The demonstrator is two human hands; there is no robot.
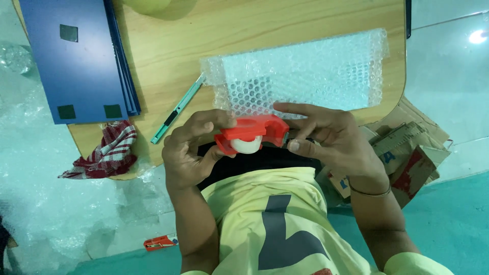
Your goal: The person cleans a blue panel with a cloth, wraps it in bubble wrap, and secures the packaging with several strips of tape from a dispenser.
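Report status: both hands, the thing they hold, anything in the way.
Left hand and right hand both grip red plastic tape dispenser. Bubble-wrapped parcel on wooden table, beyond. Green utility knife beside it, untouched.

The person wears a pale yellow short-sleeved shirt (275, 203) with a large dark grey angular mark on the front and a dark collar band at the neck. A thin dark bracelet (371, 192) circles the right wrist. Both forearms are bare.
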